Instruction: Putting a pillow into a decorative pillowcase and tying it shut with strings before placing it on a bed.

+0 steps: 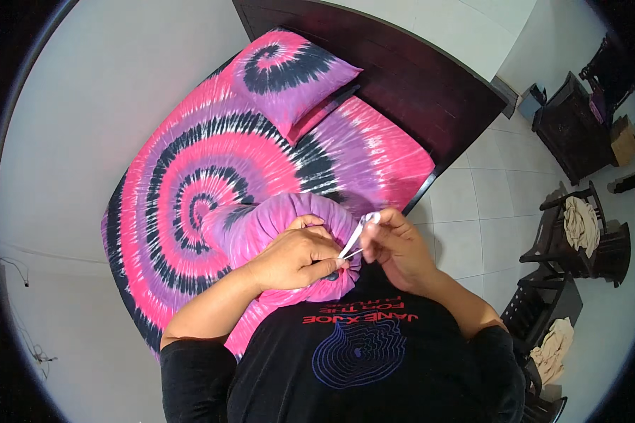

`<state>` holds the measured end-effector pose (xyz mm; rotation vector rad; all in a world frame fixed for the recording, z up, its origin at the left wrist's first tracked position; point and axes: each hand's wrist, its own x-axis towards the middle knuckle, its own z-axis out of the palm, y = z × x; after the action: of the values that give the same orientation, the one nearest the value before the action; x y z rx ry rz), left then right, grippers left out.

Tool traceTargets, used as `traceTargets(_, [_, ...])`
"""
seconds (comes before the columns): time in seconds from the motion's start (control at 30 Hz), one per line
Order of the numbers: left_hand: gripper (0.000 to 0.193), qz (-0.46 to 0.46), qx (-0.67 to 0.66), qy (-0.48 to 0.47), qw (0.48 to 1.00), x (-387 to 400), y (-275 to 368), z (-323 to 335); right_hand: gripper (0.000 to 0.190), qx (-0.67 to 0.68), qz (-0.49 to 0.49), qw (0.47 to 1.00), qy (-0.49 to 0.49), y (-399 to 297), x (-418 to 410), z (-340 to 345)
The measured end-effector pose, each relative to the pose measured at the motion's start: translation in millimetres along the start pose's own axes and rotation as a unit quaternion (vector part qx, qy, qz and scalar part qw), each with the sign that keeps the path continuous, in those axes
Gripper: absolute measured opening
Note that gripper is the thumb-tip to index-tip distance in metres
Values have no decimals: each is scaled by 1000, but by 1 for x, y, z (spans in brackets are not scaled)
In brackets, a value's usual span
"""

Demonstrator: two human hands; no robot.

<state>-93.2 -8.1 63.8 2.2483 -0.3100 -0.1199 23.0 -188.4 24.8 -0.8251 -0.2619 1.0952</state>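
Note:
A bundle of pink and purple tie-dye cloth (291, 206), gathered in folds, is held close to my chest above the bed. My left hand (301, 254) lies over the bundle, its thumb and fingertips pinching one part of a narrow white strap (353, 239). Raised just to the right, my right hand (397, 246) grips the upper part of that strap between thumb and fingers. The strap stretches between both hands. What the left hand's curled fingers hold underneath is partly hidden.
A tie-dye sheet (264, 164) covers the bed, with a matching pillow (296, 74) by the dark wooden headboard (402, 79). On the right stand a dark cabinet (577, 127) and a wooden chair (547, 232) with beige cloth (581, 224) on it.

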Motion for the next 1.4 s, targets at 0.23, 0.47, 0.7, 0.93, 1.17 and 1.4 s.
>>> traceTargets(0.23, [15,9,-11,31,999,1,-2,5,2,61,-76,995,-22,-6,-2,-18])
traceTargets(0.47, [15,-92,-169,65,979,12,-9,2,10,-281,-227,923,-131,-4,9,-1])
traceTargets(0.7, [17,-183,-343,56,919,18,-4,-3,14,-372,-220,891,-140,-14,17,-2])
traceTargets(0.93, [17,-173,-399,33,900,26,0,-11,8,-419,-243,867,-116,-26,33,0])
traceTargets(1.17, [16,-170,-419,24,892,34,4,-26,7,-382,-200,902,-38,-42,38,-2])
traceTargets(1.4, [20,-183,-296,-31,937,51,11,-24,7,-380,-197,903,-45,-51,36,5])
